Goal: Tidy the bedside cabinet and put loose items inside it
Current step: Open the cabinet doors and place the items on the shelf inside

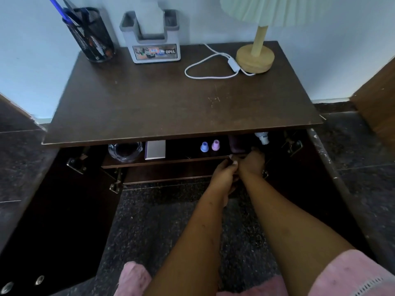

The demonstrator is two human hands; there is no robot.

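Two hands were low at the front of the open cabinet [149, 107], close together by the shelf [166, 161]. The left hand [224, 174] was curled, thumb up, and the right hand [252, 162] was bent over beside it. They seemed to be gripping something small and dark between them at the shelf edge, but I could not tell what it was, or if either hand really held it.

Most of the job looked done. The top had only a pen cup [89, 35], a gray holder [152, 37], a lamp [255, 56] and its white cord [205, 67] on it. No loose bits lay there. Inside, on the shelf, sat a glass dish [125, 151], a small book [155, 149], a blue cap [204, 146], a pink cap [215, 145], a dark purple thing [236, 144] and a white bottle [262, 137].

What was left, I think, was to set this last thing down and shut both doors [53, 210], which stood wide open.

The book lay flat, its long side pointing from front to back. The two caps stood up straight, side by side. The white bottle leaned, its tip pointing down toward the front. The purple thing stood just behind the right hand.
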